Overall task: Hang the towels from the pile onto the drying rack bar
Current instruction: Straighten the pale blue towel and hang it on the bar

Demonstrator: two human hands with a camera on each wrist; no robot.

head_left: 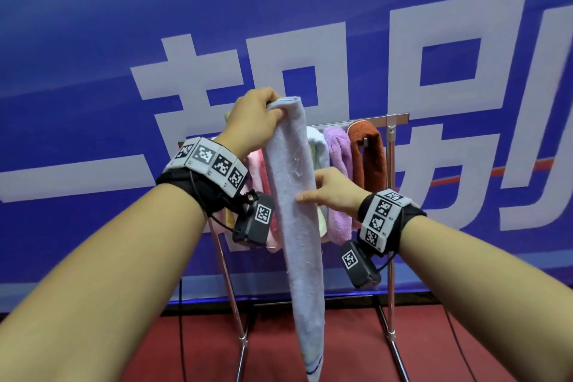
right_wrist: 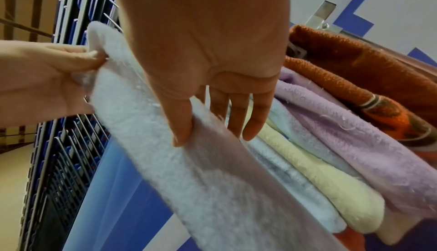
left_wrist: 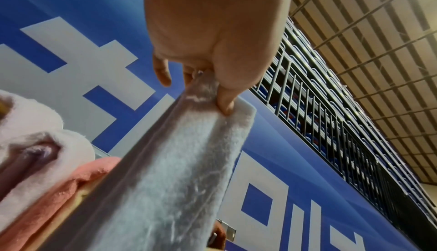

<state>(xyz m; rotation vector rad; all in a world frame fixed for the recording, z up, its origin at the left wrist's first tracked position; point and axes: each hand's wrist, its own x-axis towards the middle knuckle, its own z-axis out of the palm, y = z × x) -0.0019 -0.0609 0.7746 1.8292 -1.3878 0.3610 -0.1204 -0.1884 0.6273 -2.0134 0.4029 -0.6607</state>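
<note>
A long pale blue towel [head_left: 294,226] hangs straight down in front of the drying rack bar [head_left: 372,120]. My left hand [head_left: 269,112] pinches its top end above bar height; in the left wrist view that hand [left_wrist: 208,87] has the thumb pressed on the towel [left_wrist: 170,180]. Lower down, my right hand [head_left: 313,192] holds the towel's right edge, thumb in front and fingers behind, as the right wrist view shows [right_wrist: 208,124]. On the bar hang an orange-brown towel [head_left: 369,158], a purple one [head_left: 338,164], a light blue one [head_left: 319,146] and pink ones [head_left: 257,177].
The rack stands on thin metal legs [head_left: 229,282] and a right post [head_left: 391,226] on a red floor [head_left: 341,350]. A blue banner wall [head_left: 124,40] is close behind it. Black cables [head_left: 181,335] run along the floor.
</note>
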